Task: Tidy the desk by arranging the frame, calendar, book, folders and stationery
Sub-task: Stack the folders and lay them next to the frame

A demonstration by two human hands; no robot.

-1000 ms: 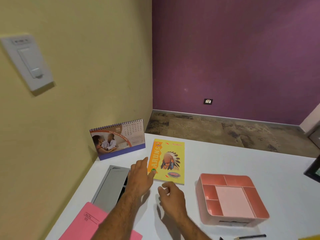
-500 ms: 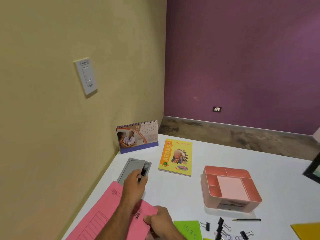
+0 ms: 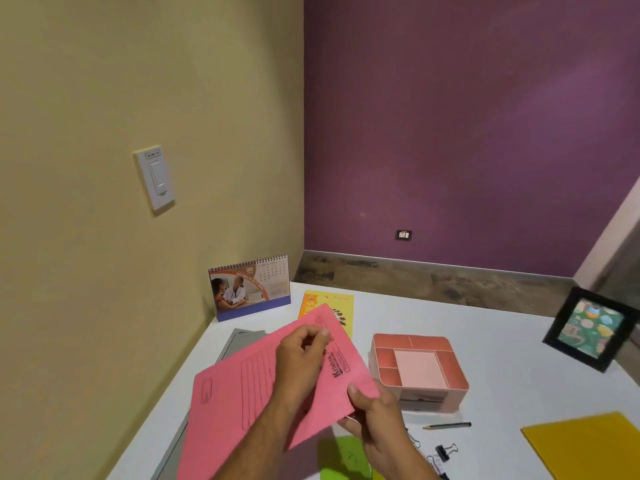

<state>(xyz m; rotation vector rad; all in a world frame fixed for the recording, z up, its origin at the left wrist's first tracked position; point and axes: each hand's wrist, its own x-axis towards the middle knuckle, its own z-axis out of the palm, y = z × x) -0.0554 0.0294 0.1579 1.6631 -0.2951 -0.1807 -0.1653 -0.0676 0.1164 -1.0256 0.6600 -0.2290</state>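
A light switch (image 3: 156, 176) is sitting on the yellow wall at about ten o'clock from the middle of the view. Below it, at the back-left corner of the white desk (image 3: 485, 341), the calendar (image 3: 250, 287) is standing upright against the wall. A grey folder (image 3: 239, 341) is lying flat along the desk's left edge, mostly covered by the pink folder (image 3: 242, 403), which is being held tilted above the desk at about seven o'clock from centre. The left hand (image 3: 299, 362) is lying on the pink folder's upper face with its fingers curled, and whether it is grasping the folder or only pressing on it cannot be told. The yellow book (image 3: 341, 306) is lying flat at twelve o'clock from that hand, its near part hidden by the pink folder. The right hand (image 3: 375, 420) is pinching the pink folder's right edge, thumb on top and fingers beneath. A green sheet (image 3: 341, 459) is lying at six o'clock, under the hands. The pink organizer (image 3: 419, 370) is sitting at three o'clock from the left hand, and a pencil (image 3: 446, 425) and binder clips (image 3: 445, 452) are lying just in front of it. A yellow folder (image 3: 588, 445) is lying at four o'clock, and the black frame (image 3: 592, 332) is standing tilted at three o'clock by the desk's right edge.
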